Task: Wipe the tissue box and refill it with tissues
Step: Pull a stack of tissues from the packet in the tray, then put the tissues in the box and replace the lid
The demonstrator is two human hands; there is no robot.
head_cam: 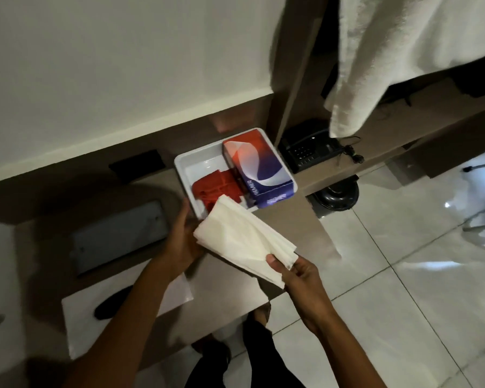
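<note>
A stack of white tissues (242, 242) hangs over the wooden counter, held at both ends. My left hand (184, 243) grips its left end from below; my right hand (294, 273) pinches its right end with thumb on top. Just behind it a white tray (196, 161) holds a red, white and purple tissue pack (256, 166) on its right side and a red flat piece (216, 189) on its left. A white box lid with a dark oval slot (109, 312) lies flat at the near left of the counter.
A grey flat panel (118, 236) lies on the counter to the left. A black telephone (308, 151) sits on a lower shelf to the right. A white towel (398, 57) hangs at top right. Glossy floor tiles (403, 275) and a black round base (336, 196) lie beyond the counter edge.
</note>
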